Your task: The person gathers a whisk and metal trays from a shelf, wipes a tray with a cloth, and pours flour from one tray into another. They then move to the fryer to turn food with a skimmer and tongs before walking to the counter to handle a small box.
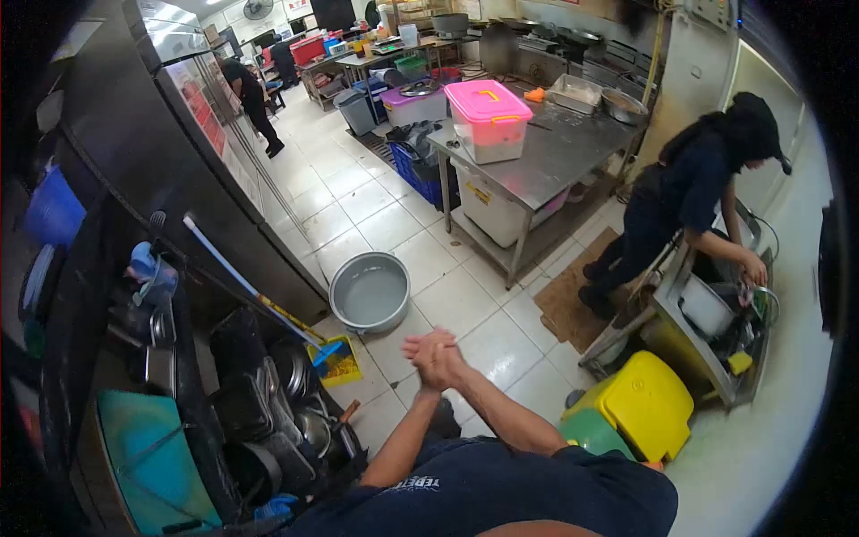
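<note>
In front of my body, my left hand (pixel 426 369) and my right hand (pixel 444 350) are pressed together, one overlapping the other. Their visible fingers look stretched out, though some are hidden where the hands overlap. No object shows in either hand. Just beyond them on the tiled floor stands a large round grey basin (pixel 369 324) that seems to hold water. To the left of my hands is a yellow dustpan (pixel 351 370) with yellowish bits, and a blue-headed broom (pixel 329 350) leans across it.
Pans and trays (pixel 242 403) crowd a rack at left. A steel table (pixel 573 148) bears a pink-lidded tub (pixel 490 125). At right a co-worker (pixel 689 188) bends over a sink (pixel 720 353). A yellow-lidded bin (pixel 649 403) stands near my right side. Another person (pixel 255 103) is far back.
</note>
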`<state>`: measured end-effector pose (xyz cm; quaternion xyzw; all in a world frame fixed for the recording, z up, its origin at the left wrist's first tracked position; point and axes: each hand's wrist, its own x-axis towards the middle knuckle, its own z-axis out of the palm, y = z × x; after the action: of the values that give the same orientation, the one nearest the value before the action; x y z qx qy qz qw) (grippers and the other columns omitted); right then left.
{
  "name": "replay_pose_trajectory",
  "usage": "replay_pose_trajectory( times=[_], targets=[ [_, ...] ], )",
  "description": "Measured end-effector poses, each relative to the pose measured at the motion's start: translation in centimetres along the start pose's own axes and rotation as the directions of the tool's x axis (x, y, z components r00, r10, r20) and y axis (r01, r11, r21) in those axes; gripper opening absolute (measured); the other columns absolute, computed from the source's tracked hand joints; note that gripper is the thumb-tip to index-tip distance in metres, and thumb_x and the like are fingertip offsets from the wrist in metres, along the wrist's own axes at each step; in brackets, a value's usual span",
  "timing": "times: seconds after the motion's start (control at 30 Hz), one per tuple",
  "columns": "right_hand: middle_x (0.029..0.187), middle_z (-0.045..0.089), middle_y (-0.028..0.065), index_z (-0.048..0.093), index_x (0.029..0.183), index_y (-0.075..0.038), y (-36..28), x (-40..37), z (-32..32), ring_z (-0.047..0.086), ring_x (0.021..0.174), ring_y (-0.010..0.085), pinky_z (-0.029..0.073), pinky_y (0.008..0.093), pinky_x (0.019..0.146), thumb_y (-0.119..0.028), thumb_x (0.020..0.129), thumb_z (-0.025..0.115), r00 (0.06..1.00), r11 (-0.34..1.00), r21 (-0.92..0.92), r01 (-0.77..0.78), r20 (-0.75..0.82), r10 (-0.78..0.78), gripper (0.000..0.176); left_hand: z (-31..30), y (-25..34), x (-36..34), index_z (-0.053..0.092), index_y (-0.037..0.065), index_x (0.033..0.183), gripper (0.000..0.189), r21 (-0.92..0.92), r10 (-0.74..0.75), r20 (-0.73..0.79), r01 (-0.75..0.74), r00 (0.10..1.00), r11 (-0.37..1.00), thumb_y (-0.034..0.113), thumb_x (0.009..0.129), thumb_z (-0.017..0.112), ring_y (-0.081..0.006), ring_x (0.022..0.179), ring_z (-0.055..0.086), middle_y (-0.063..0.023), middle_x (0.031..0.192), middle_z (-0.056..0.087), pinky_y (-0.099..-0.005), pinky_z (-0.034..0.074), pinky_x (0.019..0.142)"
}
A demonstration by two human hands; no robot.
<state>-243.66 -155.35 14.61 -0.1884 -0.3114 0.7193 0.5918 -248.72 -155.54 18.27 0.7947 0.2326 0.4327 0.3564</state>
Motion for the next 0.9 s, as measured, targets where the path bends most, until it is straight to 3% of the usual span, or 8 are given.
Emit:
replay_pose_trajectory(
  times=[0.03,0.13,0.23,0.3,0.37,0.57,0.83,0.9],
  targets=[
    [0.092,0.055,0.0075,0.049,0.098,-0.001,-1.2,2.1,1.0,0.052,0.083,0.0132,0.039,0.0293,0.079,-0.026,0.082,0.039,0.979,0.943,0.33,-0.046,-0.175,0.109,0.032,-0.9,-2.8,0.9,0.051,-0.001,0.092,0.03,0.019,-0.078,-0.066,0.079,0.995,0.997,0.018,0.082,0.03,-0.0265,0.099,0.044,-0.0146,0.102,0.05,-0.0356,0.03,0.088],
    [0.095,0.055,0.009,0.047,0.105,-0.002,-4.4,8.0,3.9,0.055,0.079,0.0215,0.042,0.0289,0.074,-0.029,0.085,0.031,0.859,0.975,0.016,-0.22,-0.47,0.202,0.037,-4.8,-11.6,3.8,0.048,-0.001,0.097,0.033,-0.242,-0.469,-0.196,0.421,0.861,0.874,0.022,0.083,0.029,-0.0263,0.101,0.042,-0.014,0.106,0.047,-0.0361,0.029,0.089],
    [0.104,0.05,0.011,0.048,0.103,0.0,-8.8,15.1,4.3,0.048,0.095,0.0194,0.037,0.0289,0.082,-0.029,0.084,0.034,0.957,0.958,0.01,-0.286,-0.05,0.286,0.037,-8.8,-17.9,9.1,0.044,-0.001,0.101,0.036,-0.812,-0.752,0.023,0.451,0.658,0.37,0.025,0.083,0.028,-0.0261,0.104,0.039,-0.0135,0.11,0.044,-0.0366,0.027,0.09],
    [0.111,0.046,0.0108,0.05,0.101,-0.002,-9.8,20.1,2.8,0.04,0.106,0.0213,0.03,0.0343,0.089,-0.026,0.082,0.041,0.996,0.877,-0.48,-0.034,0.059,0.071,0.032,-10.5,-19.8,13.4,0.042,0.0,0.104,0.038,-0.913,-0.73,0.227,0.401,0.645,0.07,0.028,0.083,0.027,-0.0259,0.106,0.038,-0.0131,0.112,0.042,-0.0369,0.026,0.091],
    [0.108,0.048,0.0087,0.054,0.097,-0.005,-12.4,24.7,1.2,0.043,0.103,0.0251,0.026,0.0385,0.091,-0.023,0.076,0.049,0.859,-0.023,-0.915,0.403,0.387,-0.337,0.028,-10.0,-20.7,19.1,0.039,0.0,0.107,0.041,-0.926,-0.631,0.335,0.368,0.7,-0.083,0.03,0.083,0.026,-0.0258,0.107,0.036,-0.0127,0.114,0.041,-0.0373,0.025,0.092],
    [0.111,0.047,0.0096,0.052,0.102,-0.008,-21.5,38.3,-12.3,0.04,0.105,0.0265,0.021,0.0461,0.092,-0.027,0.074,0.047,0.846,-0.17,-0.894,0.416,0.448,-0.287,0.034,-6.3,-28.0,37.9,0.032,0.0,0.116,0.05,-0.879,-0.156,0.399,0.329,0.903,-0.345,0.037,0.084,0.023,-0.0254,0.113,0.032,-0.0115,0.121,0.035,-0.0382,0.022,0.094],
    [0.096,0.054,0.0117,0.049,0.1,-0.003,-27.9,54.3,-33.4,0.049,0.094,0.0243,0.033,0.0357,0.083,-0.029,0.075,0.044,0.868,0.152,-0.976,-0.158,-0.211,-0.45,0.035,-7.2,-35.0,58.1,0.023,0.002,0.121,0.051,-0.816,-0.289,0.575,0.514,0.765,-0.263,0.038,0.085,0.03,-0.0259,0.115,0.03,-0.0144,0.122,0.033,-0.0362,0.019,0.096],
    [0.101,0.052,0.0119,0.044,0.105,-0.003,-28.8,60.9,-37.7,0.047,0.097,0.0206,0.035,0.0312,0.083,-0.031,0.081,0.036,0.926,0.545,-0.801,-0.247,-0.361,-0.11,0.038,-5.3,-39.5,63.1,0.033,0.002,0.118,0.042,-0.623,-0.261,0.229,0.347,0.938,0.701,0.029,0.085,0.029,-0.0253,0.112,0.032,-0.0137,0.124,0.031,-0.0393,0.021,0.093]
  ],
)
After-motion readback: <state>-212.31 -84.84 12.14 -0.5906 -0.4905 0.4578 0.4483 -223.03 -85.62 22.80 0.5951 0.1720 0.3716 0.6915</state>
